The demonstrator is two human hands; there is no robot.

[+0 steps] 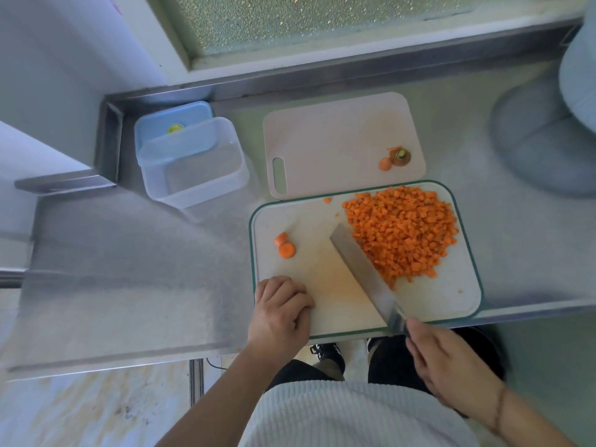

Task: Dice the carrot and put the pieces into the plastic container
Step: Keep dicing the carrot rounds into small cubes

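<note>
A large heap of diced carrot [403, 233] lies on the right half of the green-rimmed cutting board [451, 298]. Two carrot rounds [285, 246] sit apart on the board's left side. My right hand [448, 362] grips the handle of a broad knife [361, 269], whose blade lies slanted against the left edge of the heap. My left hand [282, 309] rests with curled fingers on the board's near left corner, holding nothing I can see. The clear plastic container [193, 162] stands empty at the far left.
A blue lid [174, 124] lies behind the container. A second pale cutting board [335, 143] at the back carries the carrot top and a scrap [395, 159]. A raised steel rim runs along the counter's back; a grey round object [548, 137] sits far right.
</note>
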